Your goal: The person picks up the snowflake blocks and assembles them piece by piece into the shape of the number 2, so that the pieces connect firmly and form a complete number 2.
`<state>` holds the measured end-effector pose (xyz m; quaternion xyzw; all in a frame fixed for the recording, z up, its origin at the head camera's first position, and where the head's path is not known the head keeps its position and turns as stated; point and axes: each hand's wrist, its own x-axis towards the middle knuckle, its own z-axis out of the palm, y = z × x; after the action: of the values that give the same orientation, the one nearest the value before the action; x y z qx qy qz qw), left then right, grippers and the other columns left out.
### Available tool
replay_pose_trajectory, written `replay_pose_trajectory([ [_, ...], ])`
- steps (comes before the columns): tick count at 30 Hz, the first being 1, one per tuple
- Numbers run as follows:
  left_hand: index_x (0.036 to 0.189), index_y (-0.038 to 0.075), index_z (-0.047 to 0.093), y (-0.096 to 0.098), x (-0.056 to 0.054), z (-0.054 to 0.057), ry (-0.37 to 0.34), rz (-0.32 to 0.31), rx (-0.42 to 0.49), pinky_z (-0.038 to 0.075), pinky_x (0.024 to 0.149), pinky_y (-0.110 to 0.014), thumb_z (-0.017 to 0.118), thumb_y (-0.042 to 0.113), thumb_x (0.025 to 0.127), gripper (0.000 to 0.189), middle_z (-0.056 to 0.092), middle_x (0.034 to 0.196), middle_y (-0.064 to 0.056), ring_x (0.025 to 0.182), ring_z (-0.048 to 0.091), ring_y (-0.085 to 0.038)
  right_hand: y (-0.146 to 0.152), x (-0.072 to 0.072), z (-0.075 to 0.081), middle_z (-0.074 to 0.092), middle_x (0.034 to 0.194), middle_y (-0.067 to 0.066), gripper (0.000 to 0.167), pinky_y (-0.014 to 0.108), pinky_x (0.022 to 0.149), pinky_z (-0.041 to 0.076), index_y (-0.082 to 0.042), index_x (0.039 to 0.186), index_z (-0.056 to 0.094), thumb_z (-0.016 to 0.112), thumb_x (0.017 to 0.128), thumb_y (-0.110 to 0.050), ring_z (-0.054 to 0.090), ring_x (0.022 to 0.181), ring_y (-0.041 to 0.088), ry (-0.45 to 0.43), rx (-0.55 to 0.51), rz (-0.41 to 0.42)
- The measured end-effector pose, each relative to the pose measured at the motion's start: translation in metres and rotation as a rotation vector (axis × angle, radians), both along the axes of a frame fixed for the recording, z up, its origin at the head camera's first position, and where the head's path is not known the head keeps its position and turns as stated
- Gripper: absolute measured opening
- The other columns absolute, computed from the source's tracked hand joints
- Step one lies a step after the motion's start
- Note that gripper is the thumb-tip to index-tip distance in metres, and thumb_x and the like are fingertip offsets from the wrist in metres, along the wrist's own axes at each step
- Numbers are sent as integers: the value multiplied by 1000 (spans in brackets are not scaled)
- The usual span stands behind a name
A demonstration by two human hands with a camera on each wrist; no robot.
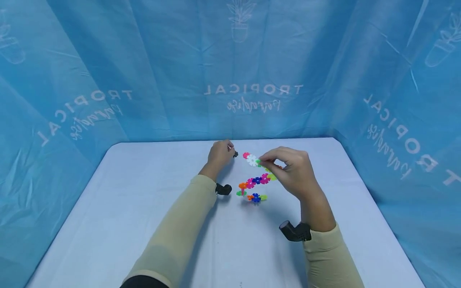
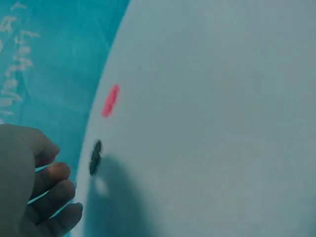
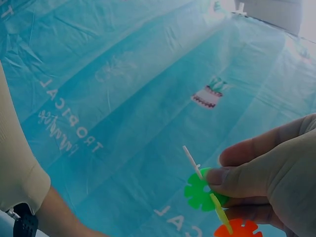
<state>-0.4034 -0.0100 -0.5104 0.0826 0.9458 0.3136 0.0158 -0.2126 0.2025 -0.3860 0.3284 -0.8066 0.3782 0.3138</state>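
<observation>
My right hand (image 1: 293, 168) pinches a green notched plastic disc (image 3: 196, 191) between thumb and fingers. Slotted into that disc are a white disc (image 1: 252, 160) and a yellow disc (image 3: 220, 215), with an orange disc (image 3: 240, 228) below. More linked discs in pink, dark blue, orange, green and yellow trail under the hand in the head view, ending near a blue disc (image 1: 256, 198). My left hand (image 1: 219, 155) is beside a small black disc (image 1: 235, 154) at the far side. In the left wrist view its loosely bent fingers are apart from that disc.
A pinkish-red disc (image 2: 110, 100) lies on the white table (image 1: 144, 208) just past the black one. Blue printed curtains (image 1: 173, 80) hang along the table's back and both sides. Cameras are strapped to both wrists.
</observation>
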Motion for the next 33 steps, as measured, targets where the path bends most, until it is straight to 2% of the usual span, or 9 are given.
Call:
replay_pose_trajectory([
  [4, 128, 9, 72, -1, -4, -11, 32, -19, -100, 54, 92, -40, 72, 23, 101, 30, 66, 113, -9, 103, 62, -25, 0, 0, 1, 78, 96, -1, 23, 26, 75, 58, -6, 99, 83, 89, 81, 6, 75, 89, 16, -1, 4, 9],
  [7, 136, 10, 70, -1, -6, -18, 34, -44, -187, 50, 103, -43, 75, 30, 99, 42, 62, 129, -11, 119, 58, -28, 0, 1, 1, 78, 96, -1, 23, 26, 76, 58, -5, 100, 82, 89, 81, 6, 75, 90, 15, 4, 12, 15],
  [11, 135, 13, 71, 3, -10, -21, 3, -66, -231, 49, 104, -44, 75, 36, 100, 42, 57, 135, -12, 125, 52, -30, -1, 2, 2, 78, 97, -1, 23, 25, 79, 58, -5, 100, 82, 89, 81, 6, 75, 91, 15, 2, 8, 19],
  [13, 129, 12, 73, 3, -11, -19, -16, -67, -219, 50, 100, -44, 75, 33, 100, 36, 56, 130, -12, 121, 52, -29, -2, 3, 2, 78, 96, 0, 23, 24, 80, 58, -5, 100, 82, 89, 81, 6, 75, 91, 16, -2, 6, 25],
  [16, 116, 8, 72, 3, -11, -14, -78, -56, -120, 51, 94, -43, 79, 24, 98, 25, 56, 117, -10, 110, 54, -27, -4, 3, 3, 78, 96, 1, 23, 24, 82, 57, -5, 100, 82, 89, 81, 7, 75, 91, 17, -9, 2, 39],
  [21, 105, 10, 66, -1, -7, -9, -143, -129, 13, 52, 86, -38, 82, 15, 95, 20, 63, 100, -6, 95, 59, -24, -4, 3, 1, 78, 96, 1, 24, 24, 83, 57, -4, 100, 82, 89, 81, 7, 75, 92, 17, -14, 13, 40],
  [24, 101, 12, 66, -4, 2, -5, -127, -176, 57, 52, 75, -36, 82, 17, 96, 17, 65, 92, -6, 85, 61, -23, -4, 3, 0, 78, 96, 1, 23, 26, 82, 58, -3, 99, 82, 89, 80, 8, 75, 92, 17, -14, 23, 39],
  [27, 99, 14, 67, -8, 18, 4, -92, -197, 151, 54, 70, -34, 80, 24, 98, 17, 67, 88, -2, 82, 65, -24, -6, 4, 0, 78, 95, 1, 23, 30, 80, 60, -4, 99, 82, 89, 81, 8, 75, 91, 16, -16, 36, 42],
  [33, 109, 15, 75, -26, 71, 39, 57, -275, 529, 61, 78, -34, 77, 30, 100, 17, 76, 100, 5, 90, 74, -24, -7, 5, 2, 78, 95, 1, 24, 36, 77, 62, -4, 100, 82, 89, 80, 7, 75, 91, 16, -11, 56, 51],
])
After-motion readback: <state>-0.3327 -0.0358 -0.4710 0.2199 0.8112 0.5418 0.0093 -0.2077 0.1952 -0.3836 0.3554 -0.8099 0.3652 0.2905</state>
